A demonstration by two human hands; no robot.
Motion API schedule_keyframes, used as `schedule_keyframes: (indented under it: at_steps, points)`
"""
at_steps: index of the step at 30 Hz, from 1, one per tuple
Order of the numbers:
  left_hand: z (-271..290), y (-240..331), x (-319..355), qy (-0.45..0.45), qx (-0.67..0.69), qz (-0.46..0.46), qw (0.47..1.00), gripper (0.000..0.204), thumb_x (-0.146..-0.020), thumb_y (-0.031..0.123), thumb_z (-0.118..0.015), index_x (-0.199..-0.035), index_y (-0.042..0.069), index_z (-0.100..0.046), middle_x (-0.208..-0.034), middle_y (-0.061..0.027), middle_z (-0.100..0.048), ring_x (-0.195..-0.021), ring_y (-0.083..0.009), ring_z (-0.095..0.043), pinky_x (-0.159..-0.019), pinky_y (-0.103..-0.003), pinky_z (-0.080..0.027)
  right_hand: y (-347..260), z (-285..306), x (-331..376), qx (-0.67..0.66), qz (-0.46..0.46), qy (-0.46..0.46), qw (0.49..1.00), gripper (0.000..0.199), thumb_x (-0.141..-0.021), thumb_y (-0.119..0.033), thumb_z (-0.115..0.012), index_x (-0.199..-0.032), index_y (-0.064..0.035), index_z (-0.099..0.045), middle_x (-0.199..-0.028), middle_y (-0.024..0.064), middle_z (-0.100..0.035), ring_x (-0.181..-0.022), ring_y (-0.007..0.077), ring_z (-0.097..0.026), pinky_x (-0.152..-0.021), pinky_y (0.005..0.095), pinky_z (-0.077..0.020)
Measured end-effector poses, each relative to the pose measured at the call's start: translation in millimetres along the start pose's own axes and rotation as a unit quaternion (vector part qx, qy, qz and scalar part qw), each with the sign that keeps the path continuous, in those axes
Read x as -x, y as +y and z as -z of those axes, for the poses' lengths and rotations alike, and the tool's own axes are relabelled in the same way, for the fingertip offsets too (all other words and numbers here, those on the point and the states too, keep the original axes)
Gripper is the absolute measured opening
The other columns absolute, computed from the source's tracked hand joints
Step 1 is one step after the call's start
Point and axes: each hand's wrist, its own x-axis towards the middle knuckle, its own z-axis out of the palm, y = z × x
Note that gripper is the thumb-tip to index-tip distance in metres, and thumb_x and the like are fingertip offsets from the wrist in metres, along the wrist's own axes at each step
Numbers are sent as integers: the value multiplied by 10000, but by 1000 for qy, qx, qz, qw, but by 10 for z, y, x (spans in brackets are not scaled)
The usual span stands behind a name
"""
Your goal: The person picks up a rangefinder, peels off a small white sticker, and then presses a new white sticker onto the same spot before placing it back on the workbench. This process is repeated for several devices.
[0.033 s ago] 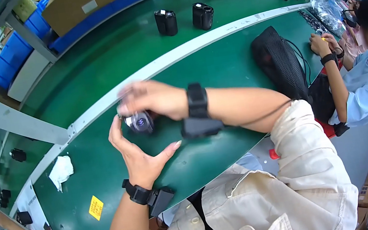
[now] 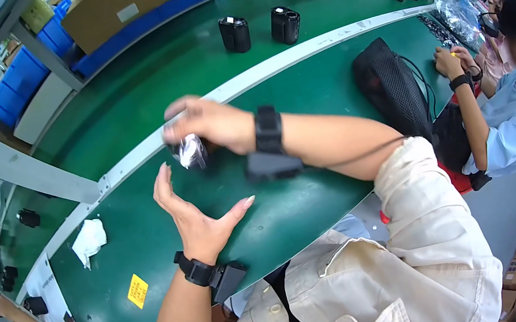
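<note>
My right hand (image 2: pixel 214 122) is curled over the top of a small dark rounded device (image 2: pixel 190 153) with a glossy, reflective face. Motion blurs the fingers, and they cover its upper part. Lower down and nearer to me, my left hand (image 2: pixel 196 220) is open, thumb and fingers spread apart, with nothing in it. A gap separates it from the device. Both wrists wear a black strap with a small black box. Beyond the white rail, two black boxy devices (image 2: pixel 235 34) stand upright on the green conveyor surface.
A white rail (image 2: pixel 283 65) crosses beyond my hands. On the green table lie a crumpled white tissue (image 2: pixel 89 242), a yellow label (image 2: pixel 137 291) and a black mesh pouch (image 2: pixel 388 84). A co-worker (image 2: pixel 507 99) handles something at the right. Blue bins (image 2: pixel 26 80) stand at the back left.
My right hand has lifted the device up and away from my left hand, which stays spread in nearly the same place. The lit display seen on the device earlier now shows as a bright reflection.
</note>
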Motion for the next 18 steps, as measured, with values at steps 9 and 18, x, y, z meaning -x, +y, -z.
schedule_keyframes:
  at_steps: [9, 18]
  points:
    - [-56, -21, -6, 16, -15, -32, 999, 1075, -587, 332, -905, -1377, -3, -258, -1338, -219, -337, -1247, -372, -348, -1047, -459, -337, -84, 718, -1196, 395, 127, 328, 849, 313, -816, -332, -690, -979, -66, -703, -973, 119, -697, -916, 315, -660, -845, 379, -513]
    - [-56, -67, 3, 19, 1, -38, 999, 968, -642, 285, -872, -1364, 21, -282, -1327, -214, -343, -1239, -362, -358, -1038, -451, -350, -407, 1289, -1055, 635, 421, 399, 510, 412, -807, -317, -704, -1148, -95, -640, -1145, 143, -651, -1268, 378, -443, -1059, 436, -368]
